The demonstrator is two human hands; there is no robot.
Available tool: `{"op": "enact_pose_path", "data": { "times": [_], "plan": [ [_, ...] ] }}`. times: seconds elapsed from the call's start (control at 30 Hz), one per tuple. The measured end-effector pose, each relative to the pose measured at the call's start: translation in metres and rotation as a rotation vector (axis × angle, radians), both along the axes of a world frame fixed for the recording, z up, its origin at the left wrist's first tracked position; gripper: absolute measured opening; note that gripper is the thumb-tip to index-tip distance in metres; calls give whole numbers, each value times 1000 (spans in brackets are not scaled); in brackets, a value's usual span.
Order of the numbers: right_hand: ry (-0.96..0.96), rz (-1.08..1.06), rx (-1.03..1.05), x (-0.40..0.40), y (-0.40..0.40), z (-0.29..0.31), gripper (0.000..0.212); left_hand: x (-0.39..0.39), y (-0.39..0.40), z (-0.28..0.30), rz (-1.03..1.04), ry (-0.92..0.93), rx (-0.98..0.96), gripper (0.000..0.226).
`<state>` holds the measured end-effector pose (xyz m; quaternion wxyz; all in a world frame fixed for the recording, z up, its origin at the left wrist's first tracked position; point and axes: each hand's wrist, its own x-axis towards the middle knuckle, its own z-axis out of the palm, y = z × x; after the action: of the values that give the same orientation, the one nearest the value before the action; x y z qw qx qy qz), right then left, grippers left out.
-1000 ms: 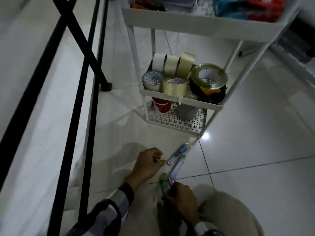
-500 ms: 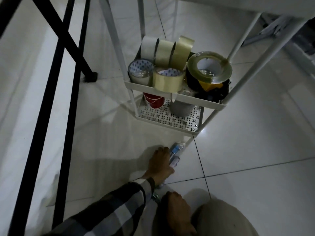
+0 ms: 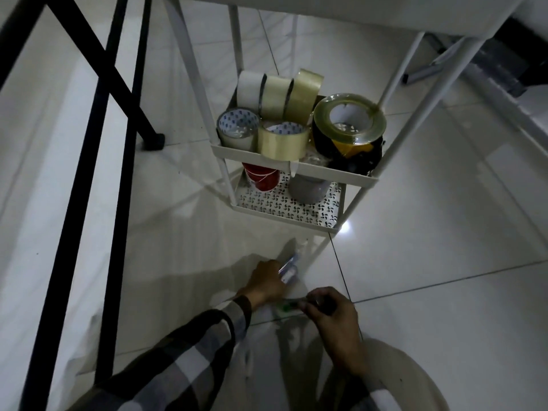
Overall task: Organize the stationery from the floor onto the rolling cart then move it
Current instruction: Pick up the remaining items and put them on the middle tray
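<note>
We are gathering the blue and white pens [image 3: 289, 269] from the floor [image 3: 430, 262], just in front of the near corner of the rolling cart [image 3: 296, 167]. Our left hand [image 3: 267, 281] is closing around them, and our right hand [image 3: 329, 310] is pinching a small green thing [image 3: 286, 307] near it; it is too dark to say what it is. The light is weak, so we are risking to lose a thin pen from a loose bundle. The middle shelf is crowded with tape rolls [image 3: 281, 120], so lifting carelessly may knock one down.
</note>
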<state>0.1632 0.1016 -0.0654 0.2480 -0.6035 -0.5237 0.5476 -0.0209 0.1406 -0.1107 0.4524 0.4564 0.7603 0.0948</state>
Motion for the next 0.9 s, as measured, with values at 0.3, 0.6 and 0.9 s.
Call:
{"op": "enact_pose_path", "data": {
  "times": [0.3,0.6,0.9],
  "plan": [
    [245,-279,-84,-18,8,25,18,3,-34,30,346,-706,75,16],
    [223,-102,109,-33,39,104,17,-2,-20,140,194,-634,357,24],
    [253,-77,294,-46,57,192,26,-5,-24,229,121,-524,557,28]
  ]
}}
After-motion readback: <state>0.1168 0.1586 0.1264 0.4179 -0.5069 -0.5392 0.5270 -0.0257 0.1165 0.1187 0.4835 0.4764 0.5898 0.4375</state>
